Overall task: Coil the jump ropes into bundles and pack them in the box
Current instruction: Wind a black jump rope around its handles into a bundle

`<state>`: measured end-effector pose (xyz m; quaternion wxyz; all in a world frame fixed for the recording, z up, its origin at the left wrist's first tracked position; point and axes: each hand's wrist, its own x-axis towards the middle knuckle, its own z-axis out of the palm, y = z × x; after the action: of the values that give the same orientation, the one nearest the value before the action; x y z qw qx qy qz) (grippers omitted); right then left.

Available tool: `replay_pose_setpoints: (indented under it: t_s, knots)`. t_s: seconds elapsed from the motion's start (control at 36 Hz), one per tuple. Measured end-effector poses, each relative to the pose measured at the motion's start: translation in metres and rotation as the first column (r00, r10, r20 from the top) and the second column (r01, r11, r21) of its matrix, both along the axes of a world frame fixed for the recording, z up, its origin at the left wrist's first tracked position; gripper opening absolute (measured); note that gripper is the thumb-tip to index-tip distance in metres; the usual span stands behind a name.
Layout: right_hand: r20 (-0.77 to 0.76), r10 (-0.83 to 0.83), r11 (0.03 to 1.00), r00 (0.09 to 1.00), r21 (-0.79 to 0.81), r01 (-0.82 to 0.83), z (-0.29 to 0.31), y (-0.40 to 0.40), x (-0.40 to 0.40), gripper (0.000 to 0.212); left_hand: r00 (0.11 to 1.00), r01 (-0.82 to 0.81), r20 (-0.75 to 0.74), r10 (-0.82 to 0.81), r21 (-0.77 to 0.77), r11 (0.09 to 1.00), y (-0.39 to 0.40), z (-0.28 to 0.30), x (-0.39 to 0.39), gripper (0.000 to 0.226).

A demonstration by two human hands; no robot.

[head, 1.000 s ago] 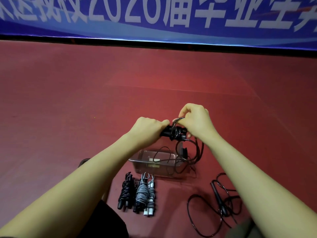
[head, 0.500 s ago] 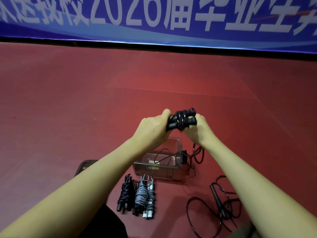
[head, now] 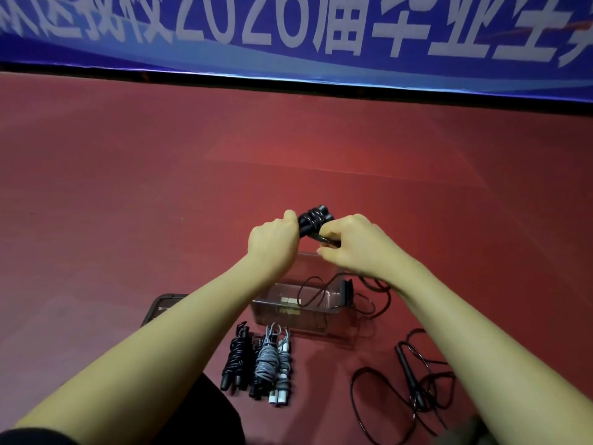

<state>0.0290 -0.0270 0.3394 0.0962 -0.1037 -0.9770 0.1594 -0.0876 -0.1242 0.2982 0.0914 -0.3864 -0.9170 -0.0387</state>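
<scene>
**Coiling a black jump rope above the clear box**

Gripping the black jump rope (head: 313,220) at chest-front height, both hands work above the red floor (head: 128,203). The left hand (head: 272,240) has its fingers curled round the paired handles, with the thumb lying along their upper side. The right hand (head: 349,244) pinches a strand of the cord just beside the wound section, fingers clamped on it. Several turns of cord are wrapped round the handles, whose far ends project beyond the left thumb. The free remainder of the cord hangs down under the right wrist, drops into the clear plastic box (head: 308,319) and loops out over its right wall onto the floor.

The box stands on the floor directly below the hands. Just in front of it, nearer the person, lie finished bundles side by side: a black bundle (head: 236,361) on the left, then a grey bundle (head: 265,364), then a second grey one with white handle ends (head: 284,367). A dark lid (head: 160,308) lies left of the box, partly hidden by the left forearm. An uncoiled black rope (head: 407,380) sprawls on the floor to the right. A blue banner (head: 288,36) with white lettering runs along the far edge.
</scene>
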Motion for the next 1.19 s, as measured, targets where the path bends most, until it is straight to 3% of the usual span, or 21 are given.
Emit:
replay_pose_setpoints:
  t_s: [0.03, 0.08, 0.19, 0.31, 0.42, 0.72, 0.78, 0.86, 0.94, 1.08, 1.19]
  knots:
    - [0.003, 0.007, 0.994, 1.0, 0.107, -0.007, 0.003, -0.001, 0.001, 0.009, 0.999, 0.029, -0.031, -0.031, -0.051, 0.998, -0.001, -0.002, -0.001, 0.016]
    - [-0.006, 0.021, 0.958, 1.0, 0.286, -0.018, 0.006, -0.001, 0.002, 0.02, 0.991, 0.095, -0.083, -0.106, -0.129, 0.987, -0.001, -0.005, -0.003, 0.016]
    - [-0.095, 0.049, 0.923, 0.994, 0.386, -0.008, 0.006, 0.008, 0.004, 0.032, 0.944, 0.256, -0.151, -0.293, -0.222, 0.941, 0.0, -0.007, -0.001, 0.02]
    - [-0.176, -0.025, 0.93, 0.984, 0.356, 0.087, 0.0, 0.017, 0.002, 0.027, 0.876, 0.399, -0.18, -0.448, -0.25, 0.882, -0.001, -0.007, -0.001, 0.019]
    - [-0.181, -0.155, 0.956, 0.971, 0.22, 0.193, -0.005, 0.027, 0.001, 0.014, 0.753, 0.614, -0.241, -0.612, -0.076, 0.785, -0.003, -0.009, -0.003, 0.01]
    - [-0.146, -0.306, 0.951, 0.941, -0.099, 0.294, -0.018, 0.045, 0.0, 0.018, 0.58, 0.809, -0.368, -0.727, 0.156, 0.566, -0.009, 0.008, 0.0, 0.009]
    - [-0.137, -0.292, 0.952, 0.947, -0.14, 0.273, -0.02, 0.047, 0.001, 0.012, 0.613, 0.789, -0.349, -0.709, 0.222, 0.573, -0.01, 0.014, 0.007, 0.01]
    - [-0.113, -0.242, 0.958, 0.964, -0.187, 0.218, -0.019, 0.045, 0.001, 0.037, 0.748, 0.66, -0.267, -0.608, 0.393, 0.64, -0.009, 0.02, 0.016, 0.013]
    - [-0.075, -0.259, 0.945, 0.963, -0.224, 0.237, -0.02, 0.037, -0.004, 0.033, 0.866, 0.453, -0.042, -0.497, 0.483, 0.749, -0.005, 0.026, 0.022, 0.018]
    - [0.036, -0.156, 0.952, 0.987, -0.262, 0.16, -0.025, 0.022, -0.009, 0.016, 0.933, 0.172, 0.166, -0.318, 0.57, 0.804, 0.003, 0.027, 0.022, 0.014]
    - [0.108, -0.029, 0.941, 0.994, -0.332, 0.063, -0.023, 0.012, -0.009, 0.015, 0.95, 0.042, 0.247, -0.189, 0.5, 0.865, 0.008, 0.023, 0.018, 0.009]
